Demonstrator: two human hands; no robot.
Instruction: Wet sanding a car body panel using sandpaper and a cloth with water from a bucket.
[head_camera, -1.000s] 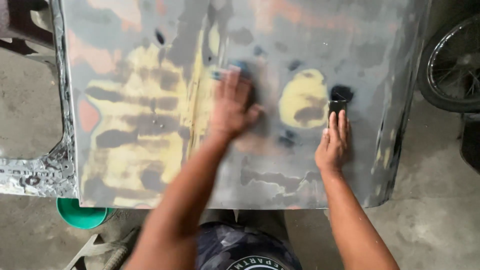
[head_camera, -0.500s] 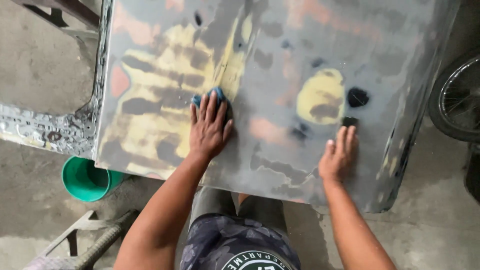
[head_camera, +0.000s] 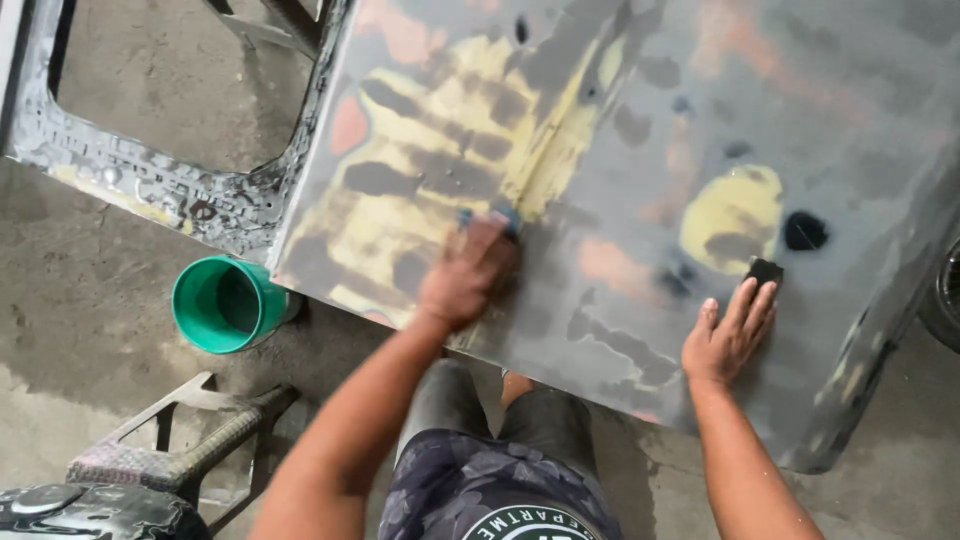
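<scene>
Hands at work on a stripped car body panel (head_camera: 640, 200): the left hand (head_camera: 468, 275) lies palm-down with fingers curled over a small blue sanding pad (head_camera: 490, 218), pressing it against the yellow filler patch (head_camera: 430, 190) near the panel's central crease, while the right hand (head_camera: 728, 335) rests flat and spread near the near edge, its fingertips touching a small black block (head_camera: 765, 270) that it does not appear to grip. The pad looks soft and light, the sort of thing best held under a flat palm with the fingertips hooked over its front edge; the panel itself looks stiff, broad sheet metal, likely heavy and awkward, with a thin rim that would want a grip at the sides. Its surface is mottled grey primer, yellow filler and rust-orange spots, with a second yellow patch (head_camera: 735, 210) and a black spot (head_camera: 805, 232) beyond the right hand. Compared with half a second ago, the left hand and pad sit further up the filler patch toward the crease, the right hand has barely shifted by its block, and the view has swung so the green bucket (head_camera: 225, 303) on the concrete floor (head_camera: 80, 300) shows more fully, beside a metal stool (head_camera: 175, 455).
</scene>
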